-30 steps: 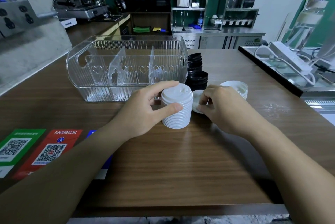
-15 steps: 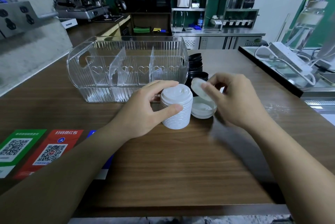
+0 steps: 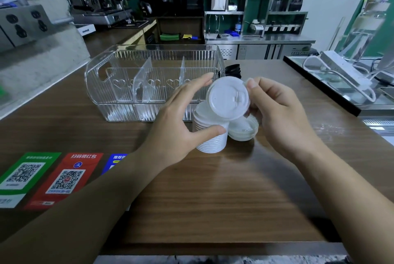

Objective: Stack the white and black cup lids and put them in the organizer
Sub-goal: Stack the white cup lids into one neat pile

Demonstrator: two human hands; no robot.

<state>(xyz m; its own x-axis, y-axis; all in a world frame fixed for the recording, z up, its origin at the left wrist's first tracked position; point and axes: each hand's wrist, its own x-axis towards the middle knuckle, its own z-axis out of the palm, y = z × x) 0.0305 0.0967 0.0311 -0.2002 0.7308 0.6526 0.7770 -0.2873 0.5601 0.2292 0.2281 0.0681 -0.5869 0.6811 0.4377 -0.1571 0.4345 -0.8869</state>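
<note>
1. White plastic cup lid [image 3: 228, 97], round with a raised sip spout: now up off the counter, tilted, top face toward the camera, hanging over the stack; half a second ago just lifted beside it.
2. Right hand [image 3: 279, 114]: pinching that lid at its right rim, thumb and fingertips closed on the edge.
3. Left hand [image 3: 181, 120]: wrapped around the ribbed stack of white lids [image 3: 211, 135], thumb in front, fingers behind, same hold as before; stack standing on the counter just in front of the organizer.
4. Meaning: probably next lid about to seat on the stack; white stacking in progress, nothing in the organizer.
5. Remaining: a few upturned white lids [image 3: 243, 129] touching the stack's right side; black lids [image 3: 233, 70] behind, mostly hidden.
6. Clear ribbed plastic organizer [image 3: 132, 84]: three compartments, all without lids.
7. Surface: dark wood-grain counter [image 3: 213, 195], QR code stickers [image 3: 42, 178] at left.
8. Room: café bar, espresso machine [image 3: 100, 1] back left, steel shelving [image 3: 266, 7] behind, white power strip [image 3: 341, 67] right.
</note>
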